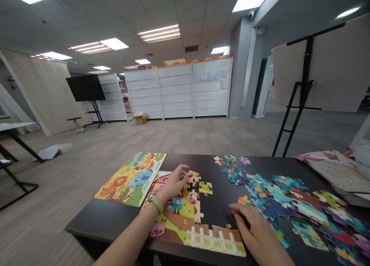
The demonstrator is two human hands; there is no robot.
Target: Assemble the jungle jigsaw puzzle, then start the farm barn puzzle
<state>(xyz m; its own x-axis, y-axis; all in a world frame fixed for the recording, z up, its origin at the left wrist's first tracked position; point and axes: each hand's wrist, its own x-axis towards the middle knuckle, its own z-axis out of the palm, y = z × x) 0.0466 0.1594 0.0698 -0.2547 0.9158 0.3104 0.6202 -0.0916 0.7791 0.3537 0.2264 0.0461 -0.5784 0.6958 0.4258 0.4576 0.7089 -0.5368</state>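
Note:
A partly assembled farm jigsaw puzzle [187, 212] lies on the black table, with a white fence along its near edge and a gap at its right side. My left hand [176, 183], with a light green watch band at the wrist, is over its upper part. Its fingers are curved and apart, near a brown-and-white puzzle piece [193, 177]. A green piece [206, 187] juts out to the right of that. My right hand [254, 229] rests on the table by the puzzle's right side, thumb and fingers apart, holding nothing I can see.
Loose puzzle pieces [277, 196] are heaped across the table's right side. A printed animal picture sheet [131, 177] lies at the left. A patterned cloth item [338, 171] sits at the far right. Beyond the table stand an easel board [320, 66] and white shelves [176, 91].

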